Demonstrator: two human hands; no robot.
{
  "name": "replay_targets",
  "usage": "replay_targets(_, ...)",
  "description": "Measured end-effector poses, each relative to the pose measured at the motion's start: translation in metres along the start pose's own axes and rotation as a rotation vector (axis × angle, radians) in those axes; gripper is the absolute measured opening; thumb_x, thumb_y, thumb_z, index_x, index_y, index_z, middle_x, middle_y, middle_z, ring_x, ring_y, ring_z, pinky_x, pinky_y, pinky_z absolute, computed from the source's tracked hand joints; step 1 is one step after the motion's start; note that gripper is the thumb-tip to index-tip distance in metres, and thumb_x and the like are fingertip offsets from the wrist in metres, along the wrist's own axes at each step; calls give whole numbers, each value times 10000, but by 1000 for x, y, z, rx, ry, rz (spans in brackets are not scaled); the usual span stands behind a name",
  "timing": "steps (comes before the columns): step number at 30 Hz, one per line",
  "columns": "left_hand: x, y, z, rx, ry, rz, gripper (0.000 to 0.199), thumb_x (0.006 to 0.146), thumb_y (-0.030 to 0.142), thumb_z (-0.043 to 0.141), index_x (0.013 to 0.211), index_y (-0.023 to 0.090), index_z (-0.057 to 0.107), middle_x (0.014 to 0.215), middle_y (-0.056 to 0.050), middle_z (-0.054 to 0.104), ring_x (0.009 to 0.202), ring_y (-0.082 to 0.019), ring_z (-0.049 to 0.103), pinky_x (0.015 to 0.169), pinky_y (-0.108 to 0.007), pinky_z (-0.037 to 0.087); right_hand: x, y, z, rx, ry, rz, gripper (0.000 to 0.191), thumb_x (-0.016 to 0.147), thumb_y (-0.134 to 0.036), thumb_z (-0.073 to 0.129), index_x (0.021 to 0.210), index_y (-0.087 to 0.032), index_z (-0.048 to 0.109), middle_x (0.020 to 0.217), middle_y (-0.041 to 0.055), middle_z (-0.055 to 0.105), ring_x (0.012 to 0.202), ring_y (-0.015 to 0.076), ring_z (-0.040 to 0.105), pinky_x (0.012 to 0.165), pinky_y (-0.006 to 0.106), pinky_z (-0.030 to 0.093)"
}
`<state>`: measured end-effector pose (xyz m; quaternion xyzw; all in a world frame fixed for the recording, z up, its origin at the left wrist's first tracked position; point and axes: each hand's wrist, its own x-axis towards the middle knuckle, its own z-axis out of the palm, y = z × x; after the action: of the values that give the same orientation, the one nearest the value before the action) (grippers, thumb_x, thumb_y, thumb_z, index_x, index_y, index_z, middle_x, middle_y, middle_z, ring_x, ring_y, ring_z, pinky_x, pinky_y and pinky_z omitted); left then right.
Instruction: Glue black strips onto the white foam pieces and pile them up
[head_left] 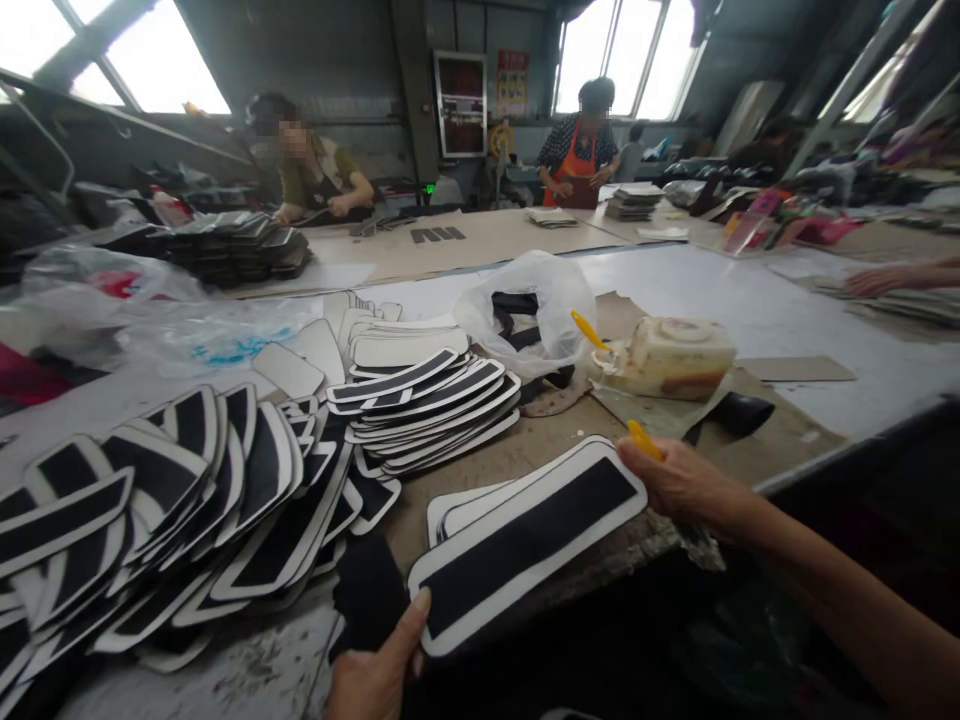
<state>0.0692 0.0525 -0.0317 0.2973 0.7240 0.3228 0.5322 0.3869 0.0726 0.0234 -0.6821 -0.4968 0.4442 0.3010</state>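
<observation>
A white rounded panel with a black strip [529, 545] is stretched between my two hands, tilted over the table's front edge. My left hand [382, 660] pinches its lower left corner, thumb on top. At the upper right corner my right hand [679, 480] grips the panel, and a yellow handle [643, 440] sticks up from the same hand; the rest of that tool is hidden. Under the held panel lie a few plain white panels [469, 510]. Left of them is a neat stack of strip-covered panels [435, 415]. A black piece of material [367, 585] lies beside my left hand.
A large loose pile of panels [165, 520] covers the left. Behind stand a plastic bag with black pieces [525, 310] and a stained container [667, 355] with a yellow-handled tool [589, 328] in it. Two people work at the far table [480, 235]; another person's hand [889, 280] shows at right.
</observation>
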Motion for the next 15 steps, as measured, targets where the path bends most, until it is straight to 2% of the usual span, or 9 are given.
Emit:
replay_targets(3,-11,2,2,-200,-48,-45,486,490,477,807,343,154,475,405,-11,485,461,-134,469,484,-236,393,-5,5,1,-33,23,-13,409,707,-557,643,624,-180,507,568,-31,457,519,111,416,470,226,308)
replay_targets(7,-18,2,0,-319,-140,-37,444,530,407,806,380,148,479,442,-11,517,470,-133,490,510,-238,431,-15,6,5,289,-74,69,334,727,-488,664,739,-166,577,658,-7,539,573,120,484,491,214,362)
replay_targets(10,-23,5,-1,-428,-195,-56,282,529,321,811,548,140,596,536,-6,582,455,-130,493,491,-244,442,-21,5,10,539,-123,147,337,688,-449,724,769,-159,572,693,-3,562,593,112,517,505,192,407)
replay_targets(12,-26,6,0,-493,-201,-69,304,516,283,818,735,151,653,620,0,618,486,-136,518,497,-242,451,-23,6,13,628,-126,178,347,666,-431,753,771,-158,566,694,-8,564,585,99,521,501,175,420)
replay_targets(15,-27,3,0,-472,-208,-12,306,545,323,810,738,149,648,581,13,582,490,-124,507,474,-217,430,-24,11,14,654,-120,188,345,669,-431,759,770,-160,570,687,-13,566,563,86,511,481,158,418)
